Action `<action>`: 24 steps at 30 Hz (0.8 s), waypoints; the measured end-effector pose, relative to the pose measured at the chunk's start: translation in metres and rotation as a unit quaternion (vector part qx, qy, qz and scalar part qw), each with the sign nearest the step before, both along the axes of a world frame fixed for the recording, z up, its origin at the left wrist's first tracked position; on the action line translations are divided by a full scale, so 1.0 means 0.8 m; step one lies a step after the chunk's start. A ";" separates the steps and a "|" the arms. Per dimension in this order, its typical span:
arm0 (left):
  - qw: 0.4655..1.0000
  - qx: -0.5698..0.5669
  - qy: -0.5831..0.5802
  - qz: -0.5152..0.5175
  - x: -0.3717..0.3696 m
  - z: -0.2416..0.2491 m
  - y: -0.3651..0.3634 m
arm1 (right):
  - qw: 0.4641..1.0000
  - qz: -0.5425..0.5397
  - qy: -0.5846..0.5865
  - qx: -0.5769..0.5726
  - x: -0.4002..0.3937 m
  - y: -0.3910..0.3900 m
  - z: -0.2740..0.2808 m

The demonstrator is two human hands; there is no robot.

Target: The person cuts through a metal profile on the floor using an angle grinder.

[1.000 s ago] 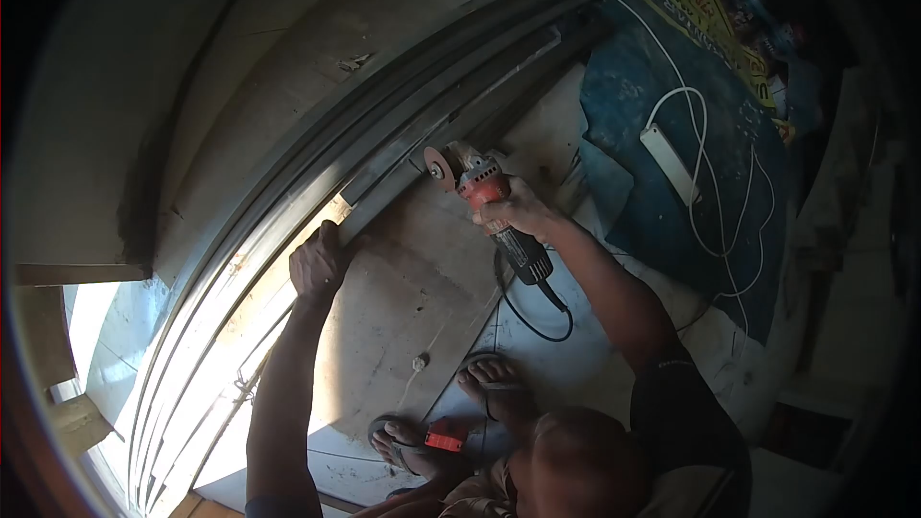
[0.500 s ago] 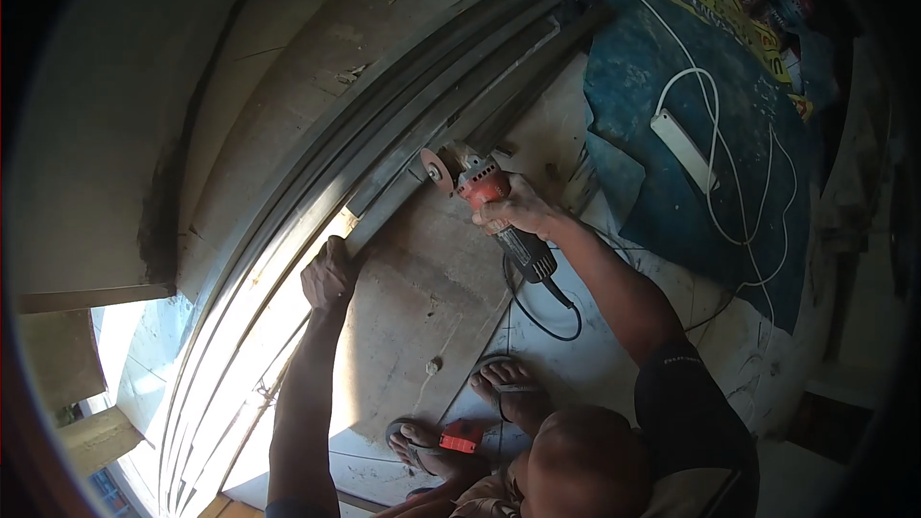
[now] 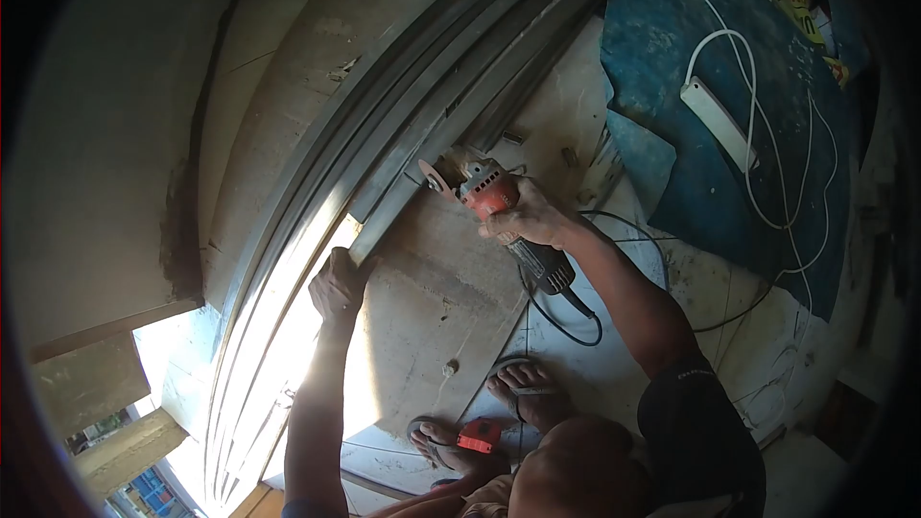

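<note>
My right hand (image 3: 533,215) is wrapped around a red and black angle grinder (image 3: 490,189), its cord trailing from the rear. The thin reddish cutting disc (image 3: 434,176) is at the edge of a grey metal tube (image 3: 391,215), seen nearly edge-on. My left hand (image 3: 336,290) grips the near end of that tube, fingers closed over it. The tube lies along several other long grey metal tubes (image 3: 317,158), which sweep from the top to the lower left.
A flat board (image 3: 422,317) lies beneath the work, near my sandalled feet (image 3: 526,388). By them is a small red object (image 3: 479,435). At right, a white power strip (image 3: 720,125) with cords rests on a blue sheet (image 3: 662,48). A small tube offcut (image 3: 513,137) lies beyond the grinder.
The camera view has shifted, moving most of the scene rightward. The grinder has tilted, so its disc appears narrower and nearer edge-on. Both hands keep their holds.
</note>
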State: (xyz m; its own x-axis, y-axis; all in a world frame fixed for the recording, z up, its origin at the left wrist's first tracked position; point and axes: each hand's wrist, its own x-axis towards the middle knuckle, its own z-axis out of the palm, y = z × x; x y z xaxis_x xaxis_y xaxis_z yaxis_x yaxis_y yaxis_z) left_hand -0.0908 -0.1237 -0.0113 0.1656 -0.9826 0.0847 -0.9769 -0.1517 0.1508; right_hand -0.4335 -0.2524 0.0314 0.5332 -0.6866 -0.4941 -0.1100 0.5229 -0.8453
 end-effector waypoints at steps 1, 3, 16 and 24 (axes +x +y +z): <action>1.000 0.006 0.008 0.013 -0.001 0.000 0.001 | 0.999 0.011 0.019 -0.026 0.000 -0.003 -0.009; 1.000 -0.001 -0.003 0.015 -0.002 -0.001 0.002 | 0.998 0.028 0.037 -0.052 0.003 -0.005 -0.013; 0.996 0.058 0.068 0.030 0.000 0.021 0.005 | 0.999 0.022 0.029 -0.032 0.022 -0.007 -0.014; 0.995 0.007 0.100 0.011 0.005 0.013 0.012 | 0.998 0.036 0.040 -0.038 0.034 -0.011 0.013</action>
State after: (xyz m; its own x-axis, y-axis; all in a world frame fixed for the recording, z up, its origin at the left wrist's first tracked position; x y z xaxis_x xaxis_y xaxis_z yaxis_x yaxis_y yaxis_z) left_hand -0.0865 -0.1143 -0.0005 0.1985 -0.9795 0.0352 -0.9242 -0.1751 0.3394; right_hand -0.4063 -0.2612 0.0420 0.5435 -0.6848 -0.4854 -0.2145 0.4458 -0.8691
